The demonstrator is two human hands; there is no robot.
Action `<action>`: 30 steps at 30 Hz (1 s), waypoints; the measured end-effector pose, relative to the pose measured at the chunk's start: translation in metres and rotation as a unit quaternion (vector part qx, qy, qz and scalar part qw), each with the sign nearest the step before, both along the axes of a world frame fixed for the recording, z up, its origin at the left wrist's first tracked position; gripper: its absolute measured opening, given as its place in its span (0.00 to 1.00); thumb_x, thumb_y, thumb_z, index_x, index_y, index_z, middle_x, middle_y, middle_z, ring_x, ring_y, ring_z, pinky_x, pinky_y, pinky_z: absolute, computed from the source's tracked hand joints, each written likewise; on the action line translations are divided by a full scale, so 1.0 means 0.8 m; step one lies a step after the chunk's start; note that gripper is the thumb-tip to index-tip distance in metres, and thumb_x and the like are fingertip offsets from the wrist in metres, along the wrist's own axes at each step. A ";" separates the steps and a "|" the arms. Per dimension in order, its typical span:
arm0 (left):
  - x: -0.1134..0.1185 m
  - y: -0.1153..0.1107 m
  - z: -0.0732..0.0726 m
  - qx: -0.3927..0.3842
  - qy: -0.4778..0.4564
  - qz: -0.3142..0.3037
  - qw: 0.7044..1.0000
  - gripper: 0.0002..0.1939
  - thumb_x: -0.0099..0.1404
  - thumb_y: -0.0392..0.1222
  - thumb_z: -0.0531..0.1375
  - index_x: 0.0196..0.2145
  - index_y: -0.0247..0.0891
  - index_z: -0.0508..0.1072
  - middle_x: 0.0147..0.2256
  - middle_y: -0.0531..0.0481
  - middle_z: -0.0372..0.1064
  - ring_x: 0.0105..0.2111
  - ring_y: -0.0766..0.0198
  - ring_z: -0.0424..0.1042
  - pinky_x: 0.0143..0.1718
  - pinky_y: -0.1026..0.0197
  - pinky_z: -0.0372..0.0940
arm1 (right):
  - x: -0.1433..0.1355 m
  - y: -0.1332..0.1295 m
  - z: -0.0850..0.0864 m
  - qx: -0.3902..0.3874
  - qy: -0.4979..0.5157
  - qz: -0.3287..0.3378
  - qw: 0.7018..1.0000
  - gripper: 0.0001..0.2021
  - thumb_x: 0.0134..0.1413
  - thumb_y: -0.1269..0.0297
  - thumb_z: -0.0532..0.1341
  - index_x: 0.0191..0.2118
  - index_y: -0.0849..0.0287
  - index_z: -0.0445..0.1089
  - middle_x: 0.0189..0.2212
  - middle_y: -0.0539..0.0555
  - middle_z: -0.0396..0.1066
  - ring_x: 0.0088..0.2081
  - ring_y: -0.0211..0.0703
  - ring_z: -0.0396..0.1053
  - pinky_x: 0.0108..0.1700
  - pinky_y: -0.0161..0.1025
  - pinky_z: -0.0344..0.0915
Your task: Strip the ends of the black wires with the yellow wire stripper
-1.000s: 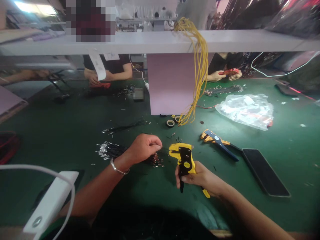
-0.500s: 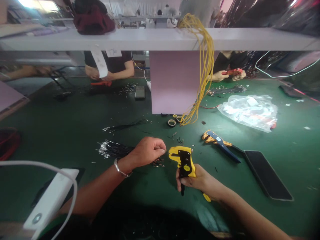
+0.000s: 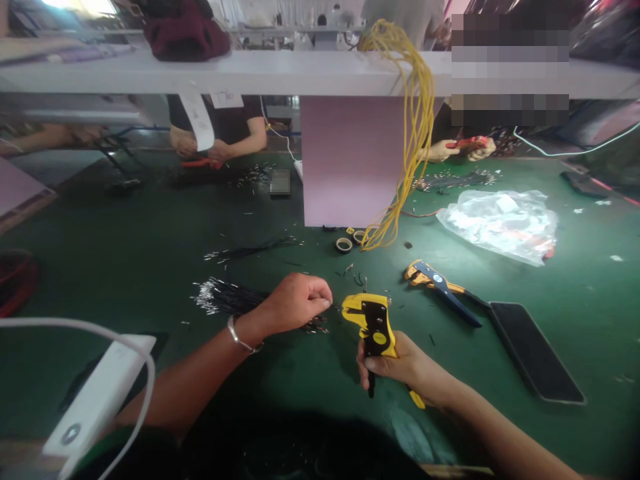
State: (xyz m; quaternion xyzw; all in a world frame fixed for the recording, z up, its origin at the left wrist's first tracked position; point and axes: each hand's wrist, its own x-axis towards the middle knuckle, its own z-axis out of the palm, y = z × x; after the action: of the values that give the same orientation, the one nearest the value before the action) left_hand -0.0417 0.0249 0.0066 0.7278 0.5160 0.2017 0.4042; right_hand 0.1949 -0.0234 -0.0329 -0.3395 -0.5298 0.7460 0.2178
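Yellow wire stripper sits gripped in the right hand; left hand fingers pinch a thin black wire at its head.

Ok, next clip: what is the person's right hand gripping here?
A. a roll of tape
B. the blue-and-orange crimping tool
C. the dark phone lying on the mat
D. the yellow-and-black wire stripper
D: the right hand is closed round the handles of the yellow-and-black wire stripper, while the blue-and-orange tool and the phone lie untouched on the green mat.
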 end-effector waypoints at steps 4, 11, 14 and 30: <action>0.000 0.000 -0.002 -0.003 -0.010 -0.002 1.000 0.06 0.57 0.36 0.57 0.28 0.34 0.75 0.21 0.52 0.71 0.20 0.68 0.67 0.23 0.67 0.60 | -0.001 -0.001 0.002 0.011 -0.038 -0.008 0.999 0.17 0.50 0.51 0.65 0.31 0.61 0.65 0.20 0.52 0.71 0.24 0.41 0.67 0.31 0.40 0.65; 0.001 0.001 0.000 -0.004 -0.012 -0.019 1.000 0.08 0.58 0.37 0.57 0.30 0.34 0.77 0.23 0.52 0.72 0.22 0.68 0.68 0.25 0.68 0.60 | -0.001 -0.002 -0.005 0.016 -0.054 -0.018 0.998 0.18 0.49 0.49 0.66 0.28 0.60 0.65 0.18 0.51 0.70 0.22 0.40 0.67 0.28 0.38 0.64; 0.002 0.002 0.000 0.002 -0.012 -0.039 0.999 0.09 0.60 0.38 0.57 0.32 0.35 0.78 0.24 0.52 0.73 0.24 0.67 0.68 0.27 0.68 0.60 | 0.002 -0.003 -0.007 0.009 -0.053 -0.023 0.998 0.19 0.48 0.49 0.66 0.27 0.60 0.65 0.17 0.51 0.70 0.20 0.39 0.66 0.27 0.37 0.63; 0.013 -0.004 -0.009 0.104 0.043 -0.028 0.993 0.09 0.61 0.38 0.57 0.26 0.38 0.77 0.23 0.52 0.73 0.26 0.65 0.69 0.31 0.65 0.59 | 0.028 -0.010 0.011 -0.022 -0.094 -0.023 0.995 0.20 0.46 0.47 0.65 0.24 0.60 0.65 0.13 0.50 0.67 0.17 0.39 0.64 0.23 0.37 0.58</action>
State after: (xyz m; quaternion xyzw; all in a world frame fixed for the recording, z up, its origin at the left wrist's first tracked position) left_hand -0.0309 0.0214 -0.0010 0.7878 0.4887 0.2113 0.3097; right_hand 0.2171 -0.0310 -0.0243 -0.4248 -0.5233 0.7172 0.1770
